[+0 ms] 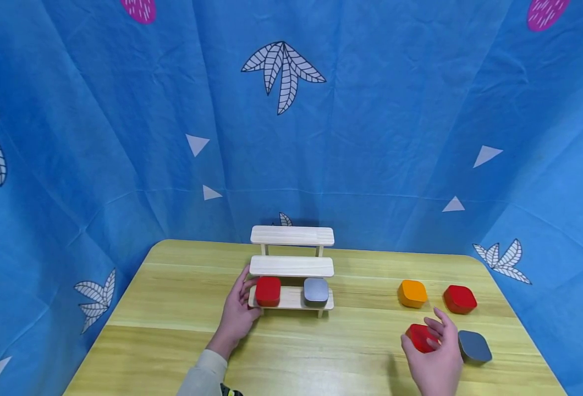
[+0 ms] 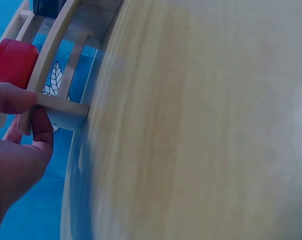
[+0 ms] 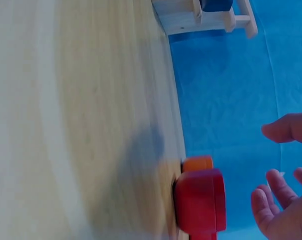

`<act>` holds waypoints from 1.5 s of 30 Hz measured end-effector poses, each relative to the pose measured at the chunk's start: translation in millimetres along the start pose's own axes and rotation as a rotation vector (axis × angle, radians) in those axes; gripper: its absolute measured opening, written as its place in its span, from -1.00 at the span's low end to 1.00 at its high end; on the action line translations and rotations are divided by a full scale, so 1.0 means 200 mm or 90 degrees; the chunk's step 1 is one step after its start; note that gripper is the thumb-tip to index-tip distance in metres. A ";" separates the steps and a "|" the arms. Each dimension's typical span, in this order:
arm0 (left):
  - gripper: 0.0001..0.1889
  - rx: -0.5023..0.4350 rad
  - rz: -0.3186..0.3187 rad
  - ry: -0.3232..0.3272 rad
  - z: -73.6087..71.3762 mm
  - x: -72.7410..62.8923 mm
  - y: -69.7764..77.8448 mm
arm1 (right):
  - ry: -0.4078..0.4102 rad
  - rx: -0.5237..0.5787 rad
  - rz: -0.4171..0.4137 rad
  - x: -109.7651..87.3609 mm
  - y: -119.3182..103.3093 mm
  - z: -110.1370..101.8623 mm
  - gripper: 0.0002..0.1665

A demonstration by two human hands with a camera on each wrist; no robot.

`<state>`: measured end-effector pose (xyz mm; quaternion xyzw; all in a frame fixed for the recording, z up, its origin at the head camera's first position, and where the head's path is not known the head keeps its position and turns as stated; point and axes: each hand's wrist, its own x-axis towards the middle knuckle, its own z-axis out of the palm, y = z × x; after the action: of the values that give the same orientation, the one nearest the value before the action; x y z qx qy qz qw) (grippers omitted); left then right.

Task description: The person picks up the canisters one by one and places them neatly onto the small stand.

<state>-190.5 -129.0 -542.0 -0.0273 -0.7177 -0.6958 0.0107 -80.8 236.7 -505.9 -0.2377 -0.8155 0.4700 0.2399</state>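
Observation:
A three-tier wooden display stand (image 1: 291, 267) stands towards the back of the table. On its lowest shelf sit a red rounded-square box (image 1: 268, 291) at the left and a grey one (image 1: 315, 292) at the right. My left hand (image 1: 240, 312) pinches the left end of that shelf, thumb above and a finger curled below in the left wrist view. Over at the right, my right hand (image 1: 437, 352) hovers with spread, slightly bent fingers above another red box (image 1: 417, 336), which it partly hides. The right wrist view shows a gap between the fingers and the red box (image 3: 197, 202).
Near the right hand lie an orange box (image 1: 412, 293), a further red box (image 1: 460, 300) and a dark grey box (image 1: 474, 347). Behind the wooden table (image 1: 182, 286) hangs a blue patterned cloth (image 1: 395, 137), which also runs along both sides.

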 end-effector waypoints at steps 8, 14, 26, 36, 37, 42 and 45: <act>0.13 0.010 -0.011 0.001 0.00 0.01 0.01 | 0.006 -0.045 0.042 0.02 0.03 -0.04 0.09; 0.14 0.001 -0.005 0.002 0.00 0.00 0.01 | 0.011 -0.045 0.052 0.02 0.04 -0.05 0.05; 0.15 -0.005 0.006 0.002 0.00 0.00 0.00 | 0.015 -0.060 0.068 0.02 0.11 -0.06 0.08; 0.14 0.002 0.001 0.006 0.00 0.00 0.00 | -0.011 -0.051 0.100 0.04 0.15 -0.06 0.12; 0.14 0.005 0.001 0.006 0.00 0.00 0.00 | -0.015 -0.049 0.103 0.04 0.15 -0.06 0.12; 0.14 0.006 -0.001 0.005 0.00 0.00 0.00 | -0.029 -0.039 0.114 0.05 0.17 -0.06 0.15; 0.14 0.003 -0.001 0.005 0.00 0.00 0.00 | -0.039 -0.038 0.120 0.06 0.18 -0.06 0.16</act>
<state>-190.4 -128.1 -542.5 -0.0239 -0.7191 -0.6944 0.0127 -77.6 267.7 -530.2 -0.3059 -0.8103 0.4727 0.1627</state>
